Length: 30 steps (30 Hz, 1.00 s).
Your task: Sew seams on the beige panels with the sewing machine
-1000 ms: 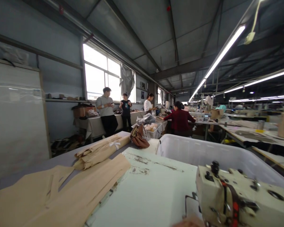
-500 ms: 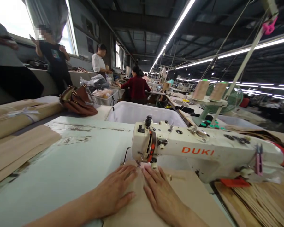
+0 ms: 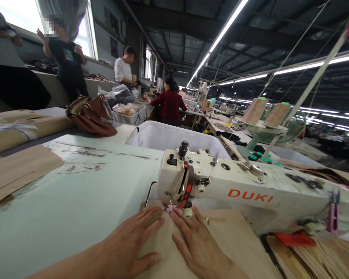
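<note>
A beige fabric piece (image 3: 227, 236) lies on the sewing table, its far end under the needle area of a white sewing machine (image 3: 247, 193) lettered DUKI. My left hand (image 3: 133, 236) rests on the fabric's left side, fingers stretched out toward the presser foot and thumb apart. Flat on the fabric just right of the needle area is my right hand (image 3: 194, 240), fingers extended and spread. Both hands press down without gripping. A small metal zipper pull (image 3: 207, 221) shows on the fabric to the right. The exact needle point is partly hidden by the fingertips.
A white plastic bin (image 3: 174, 135) stands behind the machine. Beige panels (image 3: 20, 170) and a brown leather bag (image 3: 93, 116) lie at left. Purple thread snips (image 3: 333, 213) hang on the machine, above a red piece (image 3: 295, 238). Thread cones (image 3: 254, 111) stand behind. Several people are further back.
The camera view has shifted a little, so the machine's head sits slightly lower and further left. Both hands stay flat on the fabric beside the needle area.
</note>
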Tool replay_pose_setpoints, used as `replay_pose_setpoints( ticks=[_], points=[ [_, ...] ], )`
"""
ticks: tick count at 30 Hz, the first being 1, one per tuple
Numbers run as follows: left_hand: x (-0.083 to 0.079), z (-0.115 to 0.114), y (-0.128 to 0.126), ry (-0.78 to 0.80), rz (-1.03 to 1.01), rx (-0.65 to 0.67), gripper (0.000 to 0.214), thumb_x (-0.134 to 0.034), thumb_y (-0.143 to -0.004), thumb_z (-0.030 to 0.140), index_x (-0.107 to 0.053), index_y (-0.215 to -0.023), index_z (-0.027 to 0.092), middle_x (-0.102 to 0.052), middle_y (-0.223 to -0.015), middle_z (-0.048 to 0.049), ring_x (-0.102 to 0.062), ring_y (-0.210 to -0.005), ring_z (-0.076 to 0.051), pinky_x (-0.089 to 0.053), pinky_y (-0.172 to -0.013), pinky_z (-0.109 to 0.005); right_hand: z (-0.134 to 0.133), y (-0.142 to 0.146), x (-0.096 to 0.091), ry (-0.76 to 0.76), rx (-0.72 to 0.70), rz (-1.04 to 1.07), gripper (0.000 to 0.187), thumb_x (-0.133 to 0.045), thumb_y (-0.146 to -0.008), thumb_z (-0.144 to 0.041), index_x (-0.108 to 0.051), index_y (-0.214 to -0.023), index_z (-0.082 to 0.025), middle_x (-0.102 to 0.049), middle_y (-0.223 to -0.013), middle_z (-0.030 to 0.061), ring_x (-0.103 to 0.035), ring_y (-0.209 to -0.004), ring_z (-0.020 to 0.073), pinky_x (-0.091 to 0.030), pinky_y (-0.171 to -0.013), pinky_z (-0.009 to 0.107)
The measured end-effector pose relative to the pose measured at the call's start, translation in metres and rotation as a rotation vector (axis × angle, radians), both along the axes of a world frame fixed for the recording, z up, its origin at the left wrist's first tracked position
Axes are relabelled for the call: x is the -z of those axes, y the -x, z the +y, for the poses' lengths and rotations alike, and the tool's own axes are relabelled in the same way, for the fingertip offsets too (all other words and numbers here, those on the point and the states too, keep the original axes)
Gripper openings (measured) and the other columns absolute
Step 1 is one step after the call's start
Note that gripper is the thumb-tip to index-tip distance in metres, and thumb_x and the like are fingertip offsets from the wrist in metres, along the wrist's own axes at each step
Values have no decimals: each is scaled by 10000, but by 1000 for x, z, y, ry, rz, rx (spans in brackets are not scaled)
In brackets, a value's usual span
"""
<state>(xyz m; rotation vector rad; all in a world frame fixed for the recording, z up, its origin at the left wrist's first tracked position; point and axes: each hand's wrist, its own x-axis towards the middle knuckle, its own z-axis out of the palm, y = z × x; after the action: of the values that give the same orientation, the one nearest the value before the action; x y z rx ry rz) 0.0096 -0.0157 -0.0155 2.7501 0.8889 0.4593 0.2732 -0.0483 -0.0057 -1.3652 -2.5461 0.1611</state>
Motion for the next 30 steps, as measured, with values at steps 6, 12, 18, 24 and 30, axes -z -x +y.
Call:
replay_pose_setpoints(
  ticks=[6,12,18,24,30],
  points=[
    [-5,8,2,22,-43,13,690,-672,-876,463,-416,-1480,250,-382,-1553,-104,-376,-1412,-322,-361,-1156,-454,6,2,3,-29,-11,-36,576,-429,-1024,-279,-216,-1558,-280,-371,-1539,-1,-347,-1424,194,-184,-1215,539],
    [-7,11,1,23,-45,9,682,-674,-866,466,-437,-1468,250,-416,-1534,-94,-399,-1400,-317,-355,-1158,-460,9,3,3,-17,-6,-55,571,-426,-1020,-269,-224,-1554,-268,-393,-1526,0,-370,-1411,196,-201,-1211,551],
    [-8,13,1,8,-68,28,687,-666,-876,461,-411,-1479,250,-431,-1525,-79,-402,-1398,-296,-327,-1177,-446,10,5,2,-29,28,-14,530,-426,-1029,-314,-279,-1538,-282,-456,-1484,-15,-402,-1392,197,-193,-1216,551],
    [-9,15,1,-23,-31,49,721,-644,-894,482,-357,-1521,271,-411,-1537,-92,-410,-1394,-306,-358,-1157,-460,11,5,6,-67,19,-72,558,-416,-1033,-303,-225,-1556,-273,-445,-1491,6,-404,-1392,221,-246,-1191,585],
    [-18,16,1,17,13,37,731,-648,-888,497,-353,-1525,294,-386,-1551,-86,-396,-1402,-314,-352,-1152,-484,11,5,8,-112,0,-115,579,-441,-1019,-268,-231,-1557,-233,-428,-1501,41,-404,-1391,241,-285,-1180,572]
  ],
)
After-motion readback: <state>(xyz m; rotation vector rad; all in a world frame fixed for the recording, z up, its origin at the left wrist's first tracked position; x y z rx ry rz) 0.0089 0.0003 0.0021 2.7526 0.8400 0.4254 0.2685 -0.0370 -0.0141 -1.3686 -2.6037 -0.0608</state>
